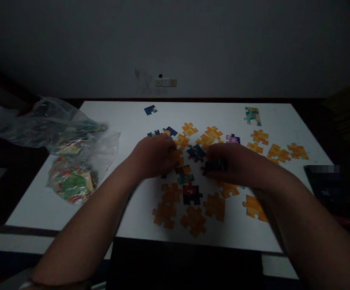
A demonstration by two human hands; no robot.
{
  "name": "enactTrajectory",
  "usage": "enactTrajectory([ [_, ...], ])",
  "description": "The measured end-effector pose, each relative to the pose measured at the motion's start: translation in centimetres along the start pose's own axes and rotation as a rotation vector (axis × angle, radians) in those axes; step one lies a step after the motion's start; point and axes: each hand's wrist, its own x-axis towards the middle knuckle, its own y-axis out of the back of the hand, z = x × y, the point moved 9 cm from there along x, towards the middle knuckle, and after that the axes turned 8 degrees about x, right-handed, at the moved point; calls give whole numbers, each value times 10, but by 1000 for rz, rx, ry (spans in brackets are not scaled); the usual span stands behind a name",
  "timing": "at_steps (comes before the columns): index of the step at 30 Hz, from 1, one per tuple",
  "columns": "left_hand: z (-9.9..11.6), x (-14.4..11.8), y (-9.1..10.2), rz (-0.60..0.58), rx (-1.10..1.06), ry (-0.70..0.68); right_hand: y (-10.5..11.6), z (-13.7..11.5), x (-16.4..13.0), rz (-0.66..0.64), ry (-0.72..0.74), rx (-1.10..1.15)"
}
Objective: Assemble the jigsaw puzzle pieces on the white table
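My left hand (157,156) is over the middle of the white table, its fingers curled close to an orange puzzle piece (178,156). Whether anything is between those fingers is hidden. Opposite it, my right hand (235,163) has thumb and fingers closed round a dark puzzle piece (215,166). Between the hands lie a dark blue piece (196,152) and a teal and yellow piece (184,174). Nearer me are a dark red piece (192,194) and several orange pieces (193,220). More dark blue pieces (169,131) show just beyond my left hand.
Clear plastic bags (72,177) with colourful pieces inside lie at the table's left. One blue piece (150,110) and some joined pieces (252,116) sit at the back. A dark flat object (326,193) is at the right edge. Wall sockets (165,82) are behind.
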Motion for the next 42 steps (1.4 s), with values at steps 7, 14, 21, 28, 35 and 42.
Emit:
enactTrajectory([
  [7,-4,2,-1,-9,-53,64,83,0,-34,822,135,357],
  [14,-5,2,3,14,-21,79,105,46,-44,1157,24,639],
  [21,18,-7,18,210,-333,-127,15,-11,4,235,68,356],
  [28,30,-8,15,114,-463,-184,-11,-39,3,166,124,231],
  [35,3,-13,29,178,-451,-62,-22,-47,2,119,182,-95],
  [42,4,-17,30,314,-456,-54,45,-34,-23,235,106,-191],
])
